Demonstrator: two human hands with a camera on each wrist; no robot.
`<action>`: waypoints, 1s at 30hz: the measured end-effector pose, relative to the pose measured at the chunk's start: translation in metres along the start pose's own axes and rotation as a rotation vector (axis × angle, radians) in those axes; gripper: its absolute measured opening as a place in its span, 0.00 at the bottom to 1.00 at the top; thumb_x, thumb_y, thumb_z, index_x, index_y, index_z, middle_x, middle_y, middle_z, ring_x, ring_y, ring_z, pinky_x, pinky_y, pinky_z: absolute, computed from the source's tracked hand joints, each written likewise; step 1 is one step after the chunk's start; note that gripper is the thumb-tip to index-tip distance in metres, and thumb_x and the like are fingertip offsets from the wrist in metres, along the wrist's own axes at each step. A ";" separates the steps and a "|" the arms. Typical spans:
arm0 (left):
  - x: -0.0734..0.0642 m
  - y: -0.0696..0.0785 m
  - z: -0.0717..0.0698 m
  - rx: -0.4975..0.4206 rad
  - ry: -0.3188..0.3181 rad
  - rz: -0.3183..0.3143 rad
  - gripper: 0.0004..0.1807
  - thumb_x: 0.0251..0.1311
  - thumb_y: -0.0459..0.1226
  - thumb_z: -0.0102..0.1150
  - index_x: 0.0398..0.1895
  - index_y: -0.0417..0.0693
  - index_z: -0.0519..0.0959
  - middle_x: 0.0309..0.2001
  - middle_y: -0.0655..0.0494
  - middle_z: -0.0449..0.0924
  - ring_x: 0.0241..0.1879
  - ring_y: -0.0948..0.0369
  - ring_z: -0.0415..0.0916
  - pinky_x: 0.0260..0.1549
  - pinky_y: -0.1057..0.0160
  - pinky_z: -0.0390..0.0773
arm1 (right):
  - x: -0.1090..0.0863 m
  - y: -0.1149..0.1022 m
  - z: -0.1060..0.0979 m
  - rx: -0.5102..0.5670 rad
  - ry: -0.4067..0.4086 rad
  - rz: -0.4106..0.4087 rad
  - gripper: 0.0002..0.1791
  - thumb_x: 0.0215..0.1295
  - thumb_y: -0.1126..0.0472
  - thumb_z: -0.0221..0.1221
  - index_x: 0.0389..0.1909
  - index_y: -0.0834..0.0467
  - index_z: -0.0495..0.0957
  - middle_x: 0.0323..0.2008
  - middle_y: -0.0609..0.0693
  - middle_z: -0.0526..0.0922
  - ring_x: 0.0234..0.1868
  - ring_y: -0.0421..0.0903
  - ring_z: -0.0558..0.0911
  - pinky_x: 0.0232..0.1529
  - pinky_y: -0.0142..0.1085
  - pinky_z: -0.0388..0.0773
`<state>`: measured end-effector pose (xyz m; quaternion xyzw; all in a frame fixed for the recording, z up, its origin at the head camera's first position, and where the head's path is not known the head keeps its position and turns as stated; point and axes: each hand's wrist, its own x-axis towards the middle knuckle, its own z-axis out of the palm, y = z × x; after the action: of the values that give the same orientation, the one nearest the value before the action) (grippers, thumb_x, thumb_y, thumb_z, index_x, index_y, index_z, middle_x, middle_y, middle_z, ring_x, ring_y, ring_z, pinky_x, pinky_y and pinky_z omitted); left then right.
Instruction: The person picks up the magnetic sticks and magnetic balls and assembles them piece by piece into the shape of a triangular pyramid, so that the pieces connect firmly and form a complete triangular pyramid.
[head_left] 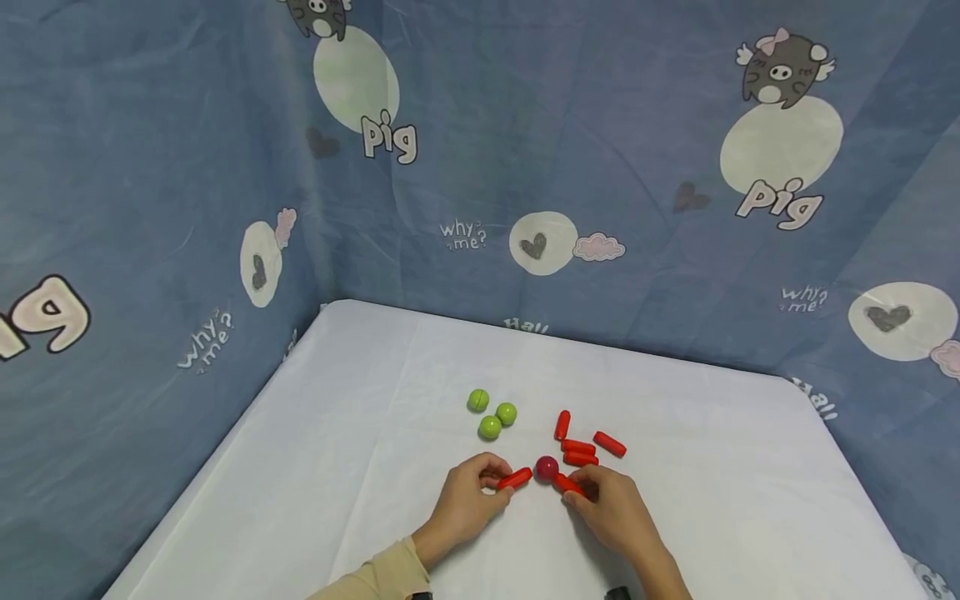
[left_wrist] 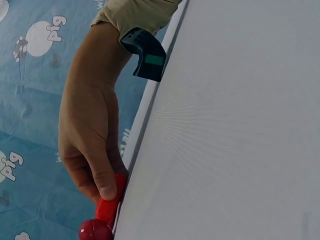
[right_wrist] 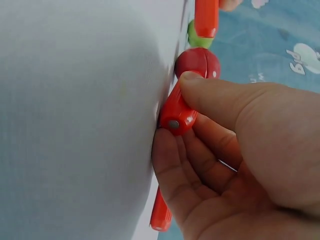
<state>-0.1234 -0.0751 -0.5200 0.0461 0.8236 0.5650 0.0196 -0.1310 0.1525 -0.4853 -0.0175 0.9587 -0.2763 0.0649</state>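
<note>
A dark red ball (head_left: pixel 547 468) sits on the white table between my two hands. My left hand (head_left: pixel 467 497) pinches a short red rod (head_left: pixel 515 478) between thumb and fingers, its tip pointing at the ball from the left. From the right, my right hand (head_left: pixel 609 506) pinches another red rod (head_left: pixel 567 484), whose far end is right at the ball. In the right wrist view, a round silver-grey spot shows on the near end face of that rod (right_wrist: pixel 175 112). The left wrist view shows the left rod (left_wrist: pixel 111 200) close by the ball (left_wrist: pixel 95 230).
Several loose red rods lie just behind the right hand, among them an upright-lying one (head_left: pixel 562 425) and a slanted one (head_left: pixel 610 443). Three green balls (head_left: pixel 491 427) rest farther back on the left. A patterned blue cloth (head_left: pixel 465 167) hangs behind the white table (head_left: pixel 360 392).
</note>
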 end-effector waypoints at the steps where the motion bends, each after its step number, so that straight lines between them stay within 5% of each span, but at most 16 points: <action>1: 0.000 0.000 0.001 0.002 0.005 0.000 0.12 0.54 0.29 0.72 0.40 0.48 0.83 0.39 0.56 0.84 0.36 0.66 0.80 0.37 0.72 0.79 | 0.000 0.000 0.000 -0.002 0.001 0.000 0.15 0.57 0.56 0.74 0.45 0.53 0.86 0.31 0.43 0.81 0.34 0.42 0.75 0.37 0.33 0.77; 30: 0.000 0.002 0.005 0.025 0.038 0.017 0.10 0.54 0.29 0.71 0.38 0.48 0.83 0.36 0.57 0.84 0.34 0.68 0.79 0.34 0.73 0.78 | 0.000 -0.006 0.006 0.013 0.030 -0.032 0.14 0.57 0.58 0.74 0.43 0.54 0.86 0.28 0.43 0.81 0.32 0.41 0.75 0.34 0.31 0.74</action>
<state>-0.1228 -0.0694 -0.5199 0.0427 0.8304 0.5555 -0.0014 -0.1300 0.1445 -0.4868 -0.0284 0.9573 -0.2839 0.0462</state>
